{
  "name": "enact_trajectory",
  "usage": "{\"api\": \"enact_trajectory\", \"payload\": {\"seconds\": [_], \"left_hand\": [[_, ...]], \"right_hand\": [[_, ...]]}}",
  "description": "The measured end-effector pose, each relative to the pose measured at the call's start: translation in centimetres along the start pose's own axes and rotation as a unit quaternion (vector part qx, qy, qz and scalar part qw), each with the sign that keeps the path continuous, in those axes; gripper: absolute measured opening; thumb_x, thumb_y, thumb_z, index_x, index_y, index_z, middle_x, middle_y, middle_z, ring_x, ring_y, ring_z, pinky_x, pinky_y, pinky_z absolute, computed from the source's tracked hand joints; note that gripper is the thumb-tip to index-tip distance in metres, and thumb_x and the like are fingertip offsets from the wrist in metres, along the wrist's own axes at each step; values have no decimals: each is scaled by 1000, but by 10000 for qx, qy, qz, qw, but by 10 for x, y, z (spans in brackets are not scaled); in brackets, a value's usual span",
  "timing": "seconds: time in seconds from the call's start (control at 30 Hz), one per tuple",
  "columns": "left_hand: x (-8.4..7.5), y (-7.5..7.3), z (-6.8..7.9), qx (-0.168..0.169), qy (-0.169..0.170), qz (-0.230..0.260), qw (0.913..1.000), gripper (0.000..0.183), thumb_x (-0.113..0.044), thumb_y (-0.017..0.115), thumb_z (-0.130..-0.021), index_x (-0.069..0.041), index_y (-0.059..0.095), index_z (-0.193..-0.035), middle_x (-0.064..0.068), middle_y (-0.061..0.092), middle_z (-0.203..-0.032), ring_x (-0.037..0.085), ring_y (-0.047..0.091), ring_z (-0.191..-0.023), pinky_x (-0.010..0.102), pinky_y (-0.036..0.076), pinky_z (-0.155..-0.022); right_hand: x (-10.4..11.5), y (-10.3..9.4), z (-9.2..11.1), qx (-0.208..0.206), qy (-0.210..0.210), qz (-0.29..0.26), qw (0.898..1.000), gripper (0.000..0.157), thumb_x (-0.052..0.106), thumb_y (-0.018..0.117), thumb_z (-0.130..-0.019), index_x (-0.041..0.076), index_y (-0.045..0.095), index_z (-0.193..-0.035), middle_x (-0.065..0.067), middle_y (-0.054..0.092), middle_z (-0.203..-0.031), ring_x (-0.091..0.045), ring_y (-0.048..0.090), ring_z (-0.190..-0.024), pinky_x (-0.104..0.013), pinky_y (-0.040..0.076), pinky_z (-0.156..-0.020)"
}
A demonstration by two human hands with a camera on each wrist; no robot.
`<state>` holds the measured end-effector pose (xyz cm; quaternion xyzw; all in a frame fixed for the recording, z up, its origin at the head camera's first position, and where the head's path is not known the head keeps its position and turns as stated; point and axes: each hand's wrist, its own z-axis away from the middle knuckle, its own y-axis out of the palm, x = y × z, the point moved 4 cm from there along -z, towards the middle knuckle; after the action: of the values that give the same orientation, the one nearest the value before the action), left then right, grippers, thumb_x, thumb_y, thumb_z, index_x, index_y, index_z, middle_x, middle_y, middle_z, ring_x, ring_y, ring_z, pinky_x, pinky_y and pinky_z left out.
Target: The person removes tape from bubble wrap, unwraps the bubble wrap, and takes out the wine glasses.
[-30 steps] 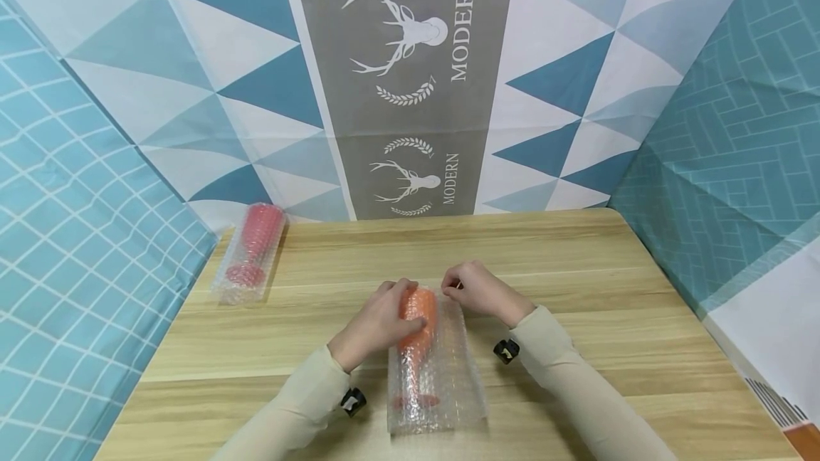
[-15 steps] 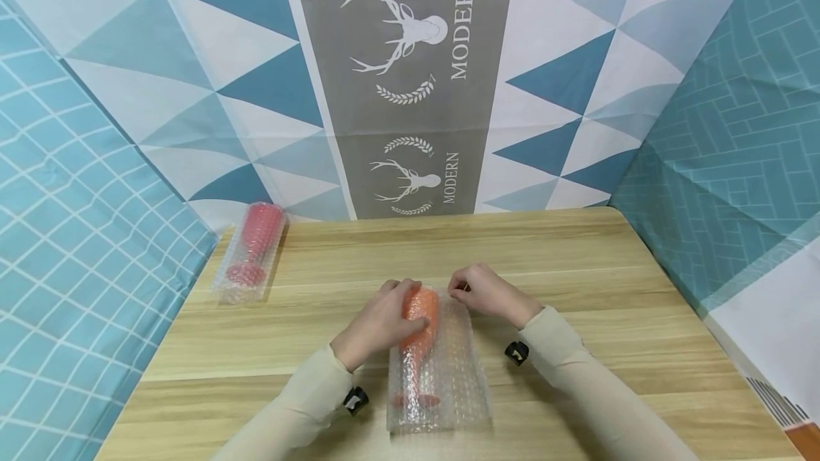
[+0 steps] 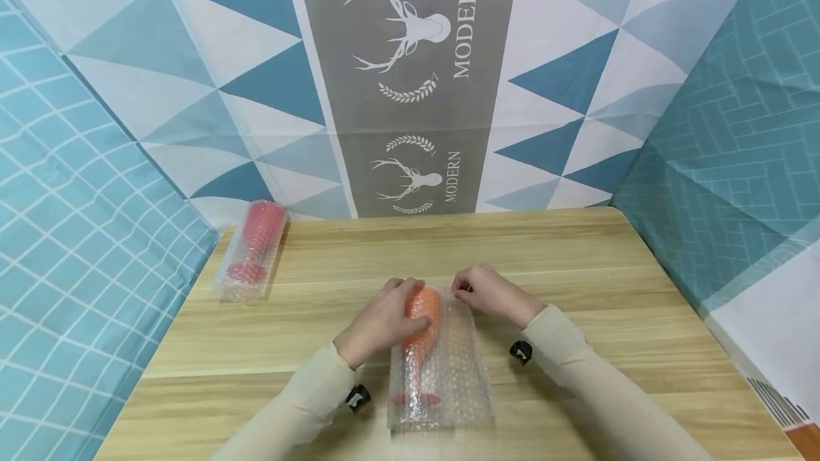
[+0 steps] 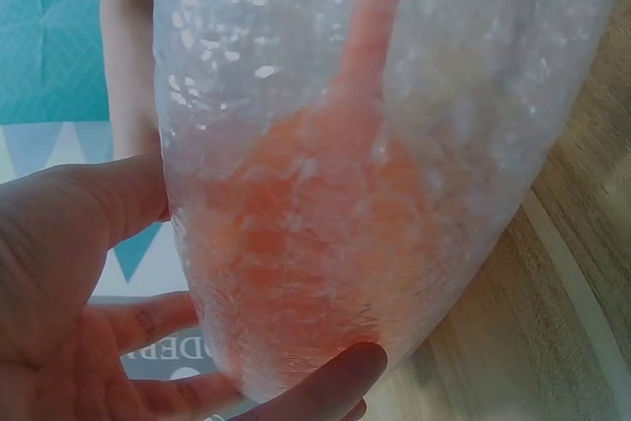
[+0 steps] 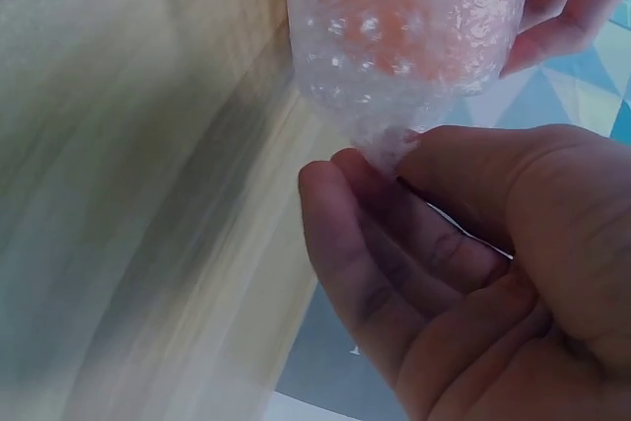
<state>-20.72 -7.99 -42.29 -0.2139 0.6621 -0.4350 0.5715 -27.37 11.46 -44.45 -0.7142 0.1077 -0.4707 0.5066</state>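
An orange stemmed goblet [image 3: 421, 319] lies inside a clear bubble wrap bag [image 3: 464, 383] at the table's front middle, its bowl toward the back and its foot toward me. My left hand [image 3: 384, 319] grips the bowl end through the wrap, thumb across the top; in the left wrist view, fingers [image 4: 158, 322] curve round the bag's side and end. At the bag's far right corner, my right hand [image 3: 490, 294] pinches the film. The right wrist view shows that corner of bubble wrap [image 5: 389, 145] gathered between thumb and fingertips.
A pink goblet [image 3: 261, 230] in its own bubble wrap lies at the table's back left corner. The wooden table [image 3: 544, 255] meets a patterned cloth wall [image 3: 410, 55] at the back, with blue cloth on both sides.
My right hand has moved slightly to the right with the pinched corner, and the bag's loose right side has spread flatter. My left hand keeps its grip on the goblet.
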Motion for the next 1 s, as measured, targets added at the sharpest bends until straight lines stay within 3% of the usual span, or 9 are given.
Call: {"api": "enact_trajectory", "payload": {"seconds": [0.17,0.4,0.57,0.73,0.87,1.0], "left_hand": [[-1,1,-2,37,-51,-83,9999,65,-35,76,-90,-11,54,-146,20,56,-141,32,65,-114,50,57,-95],[-7,2,-5,78,42,-316,9995,65,-33,77,-88,-9,55,-145,21,59,-135,29,66,-105,48,59,-87],[-10,5,-7,116,-20,-540,9985,65,-34,76,-88,-10,55,-144,21,59,-133,33,67,-103,50,60,-85],[-13,7,-8,139,-48,-730,9972,65,-36,75,-88,-12,55,-145,20,59,-132,36,68,-97,51,60,-79],[-15,8,-8,127,-32,-755,9971,64,-35,75,-87,-12,55,-144,20,59,-129,35,68,-91,49,60,-75],[-16,8,-8,120,-24,-770,9970,65,-36,75,-87,-12,55,-144,19,60,-128,33,67,-90,47,60,-73]], "right_hand": [[6,-3,-1,208,-5,223,9995,8,3,67,-96,0,74,-101,-8,75,-92,-13,68,-82,-23,58,-70],[20,-11,-7,226,86,246,9994,21,9,68,-98,-2,70,-116,-13,75,-105,-22,71,-96,-33,61,-82],[30,-13,-14,222,-52,365,9991,22,8,68,-97,-2,71,-117,-14,75,-110,-24,71,-100,-37,60,-87],[38,-11,-19,257,-209,440,9985,23,-2,65,-93,-3,72,-115,-16,75,-110,-27,72,-102,-38,61,-90],[41,-7,-21,336,-250,358,9985,31,-12,59,-87,-2,73,-113,-15,75,-111,-29,72,-106,-41,60,-94],[42,-4,-21,348,-334,386,9981,33,-14,61,-84,0,74,-111,-13,76,-109,-28,72,-103,-40,60,-93]]}}
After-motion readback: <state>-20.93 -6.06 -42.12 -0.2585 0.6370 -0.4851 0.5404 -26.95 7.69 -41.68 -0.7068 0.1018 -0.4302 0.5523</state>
